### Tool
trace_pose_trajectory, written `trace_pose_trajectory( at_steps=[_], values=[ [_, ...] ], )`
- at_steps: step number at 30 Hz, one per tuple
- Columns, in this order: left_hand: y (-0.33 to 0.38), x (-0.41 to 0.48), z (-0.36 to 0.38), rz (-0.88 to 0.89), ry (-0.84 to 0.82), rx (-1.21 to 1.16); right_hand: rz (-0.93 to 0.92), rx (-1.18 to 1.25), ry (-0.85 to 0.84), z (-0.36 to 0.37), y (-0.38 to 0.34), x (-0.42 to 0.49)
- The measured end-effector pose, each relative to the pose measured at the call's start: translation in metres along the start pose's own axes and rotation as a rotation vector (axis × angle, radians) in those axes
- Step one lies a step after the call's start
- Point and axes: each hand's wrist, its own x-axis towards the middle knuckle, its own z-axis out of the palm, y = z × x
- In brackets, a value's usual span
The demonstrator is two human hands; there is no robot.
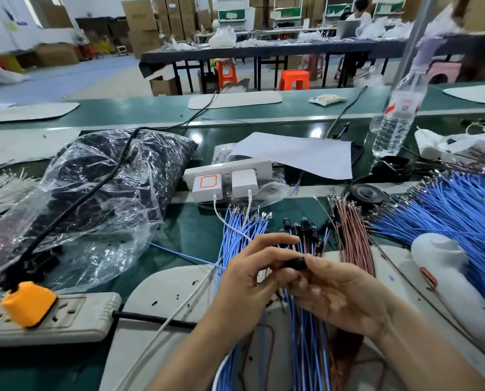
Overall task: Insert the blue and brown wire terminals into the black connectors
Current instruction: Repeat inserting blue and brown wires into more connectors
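Bench work in close-up: we hold one black connector (300, 262) above the grey mat (162, 289). Our left hand (249, 277) and right hand (342, 292) are both curled, fingertips pinching it from either side. Blue wires (235, 230) and brown wires (354, 232) run under our palms and fan past the mat's far edge, where a cluster of wired connectors (300, 224) stands. A power strip (75, 320) sits off the mat's left edge and a white tool (447, 266) lies on its right side. Bare green bench (190, 230) opens beyond its far-left corner, bounded by a plastic bag (100, 193).
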Motion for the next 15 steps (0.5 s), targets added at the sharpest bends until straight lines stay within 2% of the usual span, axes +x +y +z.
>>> trace_pose_trajectory(
  at_steps=[6,8,12,15],
  values=[
    [-0.001,0.000,0.004,0.013,0.073,0.027,-0.084,-0.089,0.071,0.005,0.003,0.003],
    [0.000,-0.001,0.007,-0.005,0.142,0.033,-0.199,-0.181,0.161,0.010,0.006,0.007],
    [-0.004,-0.005,0.008,-0.094,0.185,0.109,-0.619,-0.491,0.362,0.013,0.014,0.015],
    [-0.003,-0.006,0.009,-0.111,0.227,0.144,-0.662,-0.485,0.358,0.014,0.012,0.013]
  ],
)
